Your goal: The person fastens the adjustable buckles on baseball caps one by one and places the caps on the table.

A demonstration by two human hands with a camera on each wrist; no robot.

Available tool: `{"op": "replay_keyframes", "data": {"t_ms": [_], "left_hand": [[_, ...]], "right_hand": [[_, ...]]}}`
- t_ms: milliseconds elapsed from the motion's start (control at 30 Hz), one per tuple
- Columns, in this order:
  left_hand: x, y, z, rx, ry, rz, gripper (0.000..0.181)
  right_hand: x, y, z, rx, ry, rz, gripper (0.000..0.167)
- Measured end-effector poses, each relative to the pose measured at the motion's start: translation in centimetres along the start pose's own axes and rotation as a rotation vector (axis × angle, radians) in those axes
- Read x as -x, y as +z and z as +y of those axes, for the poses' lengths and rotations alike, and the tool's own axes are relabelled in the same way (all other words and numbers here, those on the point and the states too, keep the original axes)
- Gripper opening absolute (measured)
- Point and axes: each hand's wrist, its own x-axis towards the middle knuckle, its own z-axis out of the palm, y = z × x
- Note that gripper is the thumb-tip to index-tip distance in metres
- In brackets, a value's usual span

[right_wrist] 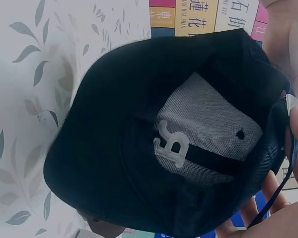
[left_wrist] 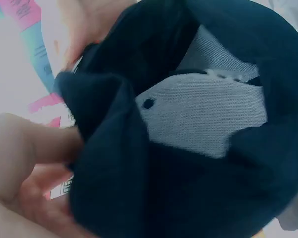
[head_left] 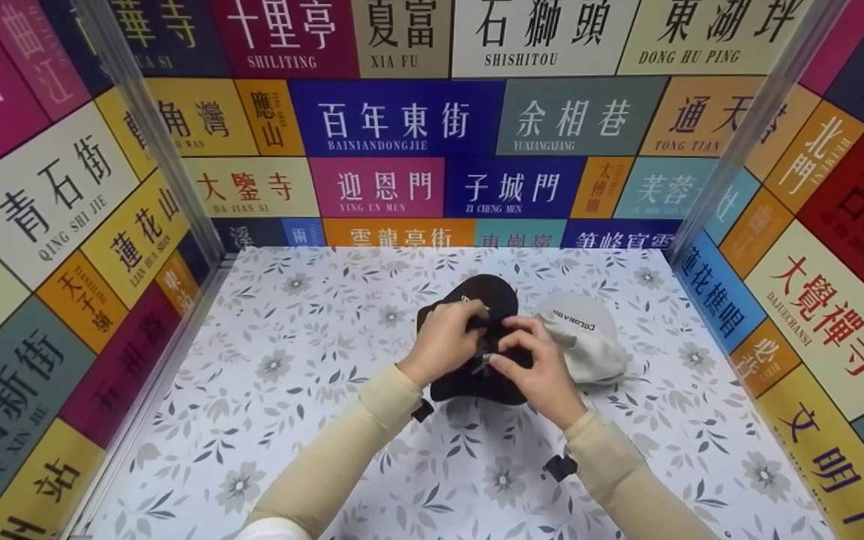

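A black baseball cap [head_left: 488, 292] is held between both hands over the middle of the table, its inside and pale mesh lining [left_wrist: 203, 109] showing in the wrist views. Light stitching stands out inside the front in the right wrist view. My left hand [head_left: 447, 337] grips the back edge of the cap, thumb and fingers on either side of the cloth. With thumb and fingers my right hand [head_left: 541, 367] pinches the thin back strap [right_wrist: 278, 203] beside a small pale buckle [right_wrist: 291, 101]. Just right of the hands lies a light grey cap [head_left: 589, 330] lettered COLORADO.
The table [head_left: 274, 420] has a white cover with grey leaves and flowers. Sign-printed panels stand along the left, the back [head_left: 402, 120] and the right [head_left: 814, 315] of it. A small black wrist device [head_left: 561, 468] sits by each sleeve.
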Motion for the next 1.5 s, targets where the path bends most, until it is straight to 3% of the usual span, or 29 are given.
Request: {"op": "replay_keyframes", "data": {"t_ms": [167, 400, 700, 867, 1067, 1500], "left_hand": [[0.4, -0.1, 0.9, -0.039, 0.061, 0.130, 0.019], [0.3, -1.9, 2.5, -0.074, 0.128, 0.248, 0.021], [0.1, -5.0, 3.0, -0.072, 0.163, 0.365, 0.030], [-0.2, -7.2, 3.2, -0.088, 0.178, 0.421, 0.031], [-0.5, -9.0, 2.0, -0.113, 0.156, 0.452, 0.031], [-0.7, -12.8, -1.9, -0.217, 0.087, 0.500, 0.030]], "right_hand": [[0.5, -0.3, -0.4, -0.030, 0.016, 0.015, 0.014], [0.8, -1.2, -1.4, -0.044, -0.002, 0.058, 0.024], [1.1, -2.7, -1.5, -0.109, 0.021, 0.283, 0.038], [1.0, -3.5, -1.3, -0.104, 0.041, 0.343, 0.043], [1.3, -3.8, -1.1, -0.094, 0.070, 0.355, 0.045], [1.6, -4.1, -0.3, -0.076, 0.100, 0.365, 0.047]]}}
